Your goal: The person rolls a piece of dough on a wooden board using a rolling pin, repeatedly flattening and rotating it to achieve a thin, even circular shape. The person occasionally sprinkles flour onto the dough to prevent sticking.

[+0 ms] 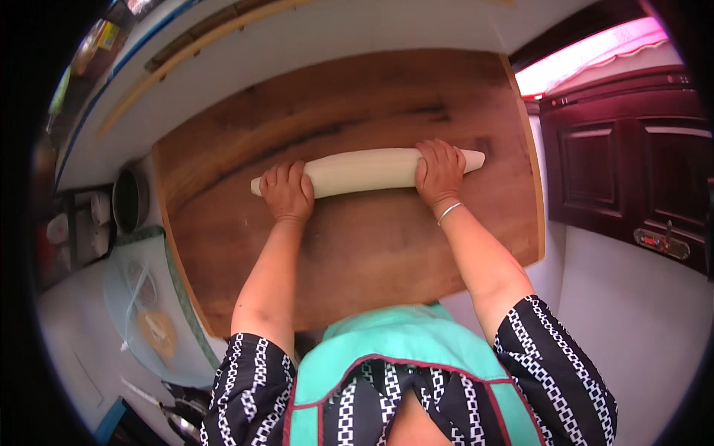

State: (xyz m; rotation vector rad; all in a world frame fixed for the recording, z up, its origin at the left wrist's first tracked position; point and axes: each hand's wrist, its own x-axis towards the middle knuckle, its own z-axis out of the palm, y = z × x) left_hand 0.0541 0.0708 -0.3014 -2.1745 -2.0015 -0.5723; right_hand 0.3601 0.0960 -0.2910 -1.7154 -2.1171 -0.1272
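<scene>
A long cream-coloured roll of dough [362,171] lies across the wooden board, thick in the middle and tapering at both ends. Whether a rolling pin is inside it cannot be seen. My left hand [288,192] is closed over the roll near its left end, fingers curled across the top. Near the right end, my right hand [440,172] grips it the same way, with a thin silver bangle on the wrist. Both tips of the roll stick out past my hands.
The large wooden board [357,260] reaches from my turquoise apron [401,334] toward the far wall. A dark red door [625,163] with a metal latch is on the right. At the left are a dark round pan [129,201] and a translucent covered container [141,297].
</scene>
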